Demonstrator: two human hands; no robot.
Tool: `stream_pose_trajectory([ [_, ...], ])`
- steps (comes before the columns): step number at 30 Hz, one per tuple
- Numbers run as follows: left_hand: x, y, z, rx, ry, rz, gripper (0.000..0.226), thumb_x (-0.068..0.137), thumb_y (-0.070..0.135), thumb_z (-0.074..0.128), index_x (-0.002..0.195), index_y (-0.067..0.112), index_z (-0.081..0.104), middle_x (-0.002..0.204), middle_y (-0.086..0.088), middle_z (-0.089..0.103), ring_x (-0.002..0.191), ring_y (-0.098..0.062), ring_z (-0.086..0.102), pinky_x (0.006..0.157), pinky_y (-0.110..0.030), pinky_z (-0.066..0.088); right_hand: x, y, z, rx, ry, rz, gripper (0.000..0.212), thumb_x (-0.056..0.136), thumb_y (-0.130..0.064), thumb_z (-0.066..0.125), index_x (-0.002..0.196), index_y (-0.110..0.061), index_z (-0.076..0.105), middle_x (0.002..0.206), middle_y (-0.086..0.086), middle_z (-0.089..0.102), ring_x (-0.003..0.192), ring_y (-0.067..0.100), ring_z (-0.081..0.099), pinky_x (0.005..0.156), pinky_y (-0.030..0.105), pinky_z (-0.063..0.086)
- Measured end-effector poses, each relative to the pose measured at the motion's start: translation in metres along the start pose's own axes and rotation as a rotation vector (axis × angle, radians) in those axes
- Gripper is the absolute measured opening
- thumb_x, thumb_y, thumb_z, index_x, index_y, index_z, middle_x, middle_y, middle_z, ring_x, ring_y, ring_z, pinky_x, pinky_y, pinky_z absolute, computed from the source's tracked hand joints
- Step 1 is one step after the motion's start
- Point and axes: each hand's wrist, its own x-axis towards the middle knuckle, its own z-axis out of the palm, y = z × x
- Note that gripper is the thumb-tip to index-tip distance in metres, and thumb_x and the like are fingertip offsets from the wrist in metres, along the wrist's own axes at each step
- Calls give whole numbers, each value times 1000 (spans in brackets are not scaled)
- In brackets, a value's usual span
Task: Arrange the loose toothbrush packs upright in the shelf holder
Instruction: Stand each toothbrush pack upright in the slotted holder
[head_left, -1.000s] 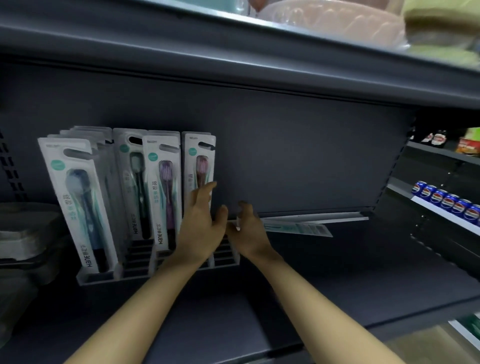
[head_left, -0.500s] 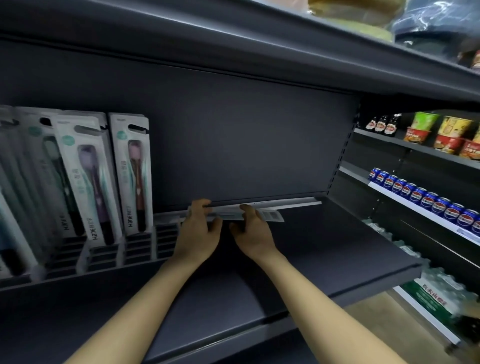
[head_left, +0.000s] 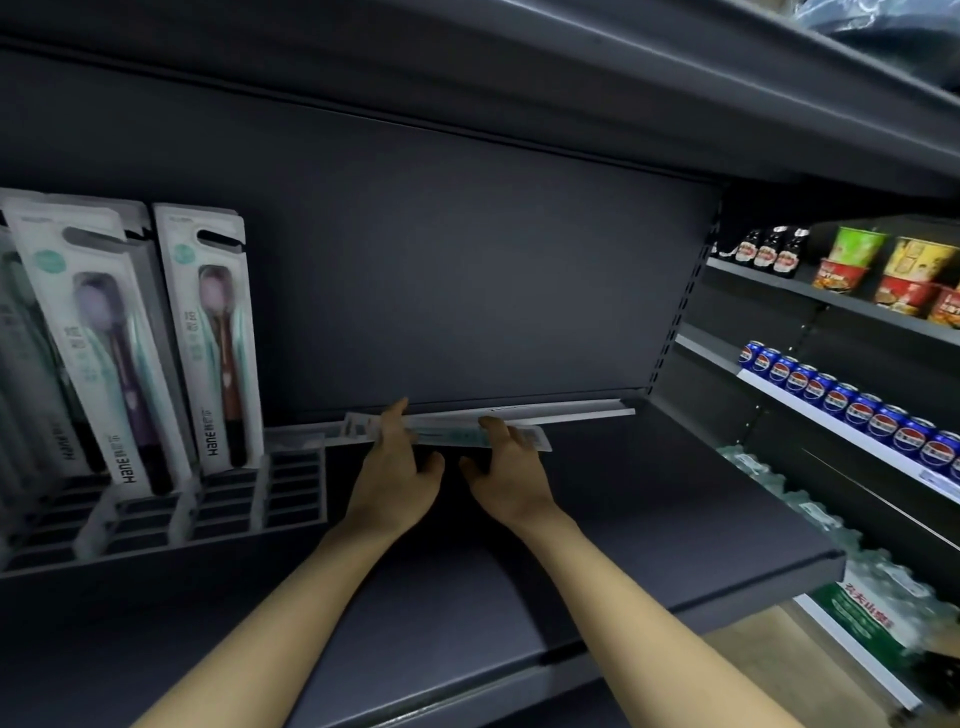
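A loose toothbrush pack (head_left: 457, 435) lies flat at the back of the dark shelf, beside a white strip along the rear wall. My left hand (head_left: 395, 467) rests on its left part with fingers stretched over it. My right hand (head_left: 506, 475) has its fingers curled over the pack's right part, thumb spread toward the left hand. The slotted holder (head_left: 291, 488) stands at the left. In it, several packs stand upright, among them a brown-handled brush pack (head_left: 208, 338) and a purple one (head_left: 98, 353). The holder's rightmost column holds nothing.
The shelf board (head_left: 649, 509) extends right of my hands to its front edge. On the neighbouring rack at right are blue cans (head_left: 852, 405), cup noodles (head_left: 883, 275) and dark bottles (head_left: 769, 252). A shelf overhangs close above.
The view has swung right, pushing the holder toward the left edge. My left hand left the upright packs and joined the right hand on the flat pack.
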Motion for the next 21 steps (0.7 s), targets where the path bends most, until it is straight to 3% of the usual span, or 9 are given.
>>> stream_pose_trajectory([
  [2,3,-1,1,23,21,-8,71,85,11,54,143,17,14,130,-16,52,114,-31,54,94,-36,45,3,2,1,-66,-2,-10,58,89,-28,54,141,-16,31,145,8,37,138,26,26,114,45,26],
  [6,5,-2,1,39,48,-1,76,83,9,56,144,14,11,133,-19,46,111,-35,54,94,-37,45,12,4,3,-167,-26,-31,61,89,-29,53,143,-20,27,150,3,31,142,24,17,117,47,14],
  [13,7,-6,-4,31,28,-9,80,83,10,57,145,18,6,139,-12,42,125,-25,44,100,-30,39,30,3,7,-227,-61,-42,56,91,-30,48,143,-20,28,149,2,33,141,24,23,114,57,13],
  [21,9,-6,-7,56,20,-11,82,83,10,58,145,17,5,140,-12,38,128,-24,41,107,-36,37,41,3,13,-298,-148,-56,56,90,-39,48,141,-24,29,149,0,30,142,23,16,110,65,10],
])
